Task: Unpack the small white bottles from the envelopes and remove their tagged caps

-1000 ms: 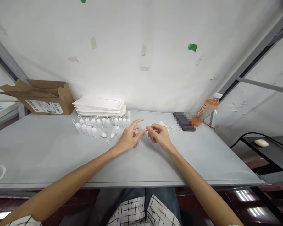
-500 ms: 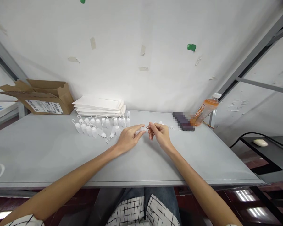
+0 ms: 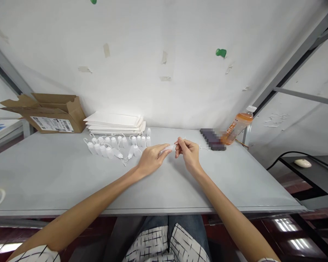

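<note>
The left hand (image 3: 150, 159) grips a bottle (image 3: 167, 148), long axis running sideways, tip pointing at the right hand (image 3: 189, 153); whether that grasps anything, I cannot tell.

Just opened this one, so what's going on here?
A person works at a grey table with both hands. The left hand holds a small white bottle, its narrow end toward the right hand, whose fingers are drawn together close to that end; whatever they pinch is too small to tell. More small bottles sit in a group to the left.
</note>
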`<state>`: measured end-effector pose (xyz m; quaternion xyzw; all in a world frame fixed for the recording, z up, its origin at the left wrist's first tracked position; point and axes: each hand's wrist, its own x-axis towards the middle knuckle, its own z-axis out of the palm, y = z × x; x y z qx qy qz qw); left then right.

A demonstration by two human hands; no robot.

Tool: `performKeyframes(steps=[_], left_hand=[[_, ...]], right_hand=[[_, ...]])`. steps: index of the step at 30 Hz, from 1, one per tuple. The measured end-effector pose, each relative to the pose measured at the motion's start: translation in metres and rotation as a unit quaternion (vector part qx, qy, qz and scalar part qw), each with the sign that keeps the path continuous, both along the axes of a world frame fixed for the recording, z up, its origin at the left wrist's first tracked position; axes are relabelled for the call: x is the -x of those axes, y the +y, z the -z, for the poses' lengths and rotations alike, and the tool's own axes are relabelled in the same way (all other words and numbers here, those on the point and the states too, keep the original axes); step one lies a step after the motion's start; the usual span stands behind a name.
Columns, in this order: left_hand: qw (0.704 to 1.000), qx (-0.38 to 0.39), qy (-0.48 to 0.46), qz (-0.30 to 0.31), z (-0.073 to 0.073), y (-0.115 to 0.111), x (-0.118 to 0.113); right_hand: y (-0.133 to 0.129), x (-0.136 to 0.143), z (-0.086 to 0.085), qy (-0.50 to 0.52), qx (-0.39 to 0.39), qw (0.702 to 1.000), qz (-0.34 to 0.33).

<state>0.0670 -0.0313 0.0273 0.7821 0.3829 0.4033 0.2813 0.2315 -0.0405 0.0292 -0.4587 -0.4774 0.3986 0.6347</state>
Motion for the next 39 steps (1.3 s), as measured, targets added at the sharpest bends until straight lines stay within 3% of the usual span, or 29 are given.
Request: performKeyframes(steps=[3, 6, 10, 14, 19, 29, 39], left_hand=[[1.000, 0.016, -0.005, 0.004, 0.000, -0.001, -0.001], [0.996, 0.082, -0.037, 0.025, -0.002, -0.001, 0.000], [0.979, 0.172, -0.093, 0.058, -0.004, 0.004, 0.008], [0.972, 0.192, -0.107, 0.086, -0.003, 0.007, 0.012], [0.970, 0.197, -0.092, 0.107, -0.003, 0.003, 0.010], [0.976, 0.184, -0.073, 0.093, -0.005, 0.004, 0.011], [0.936, 0.269, -0.146, 0.175, -0.015, 0.001, 0.011]], right_hand=[[0.001, -0.001, 0.002, -0.002, -0.001, 1.000, 0.014], [0.001, 0.000, 0.003, -0.003, 0.001, 1.000, 0.012], [-0.003, 0.004, -0.001, -0.001, 0.022, 0.997, -0.068], [-0.007, 0.006, -0.004, -0.013, 0.042, 0.986, -0.159], [-0.008, 0.002, -0.006, -0.025, 0.038, 0.975, -0.219], [-0.008, -0.006, -0.016, -0.055, 0.039, 0.974, -0.215], [-0.009, -0.010, -0.016, -0.037, 0.065, 0.973, -0.218]])
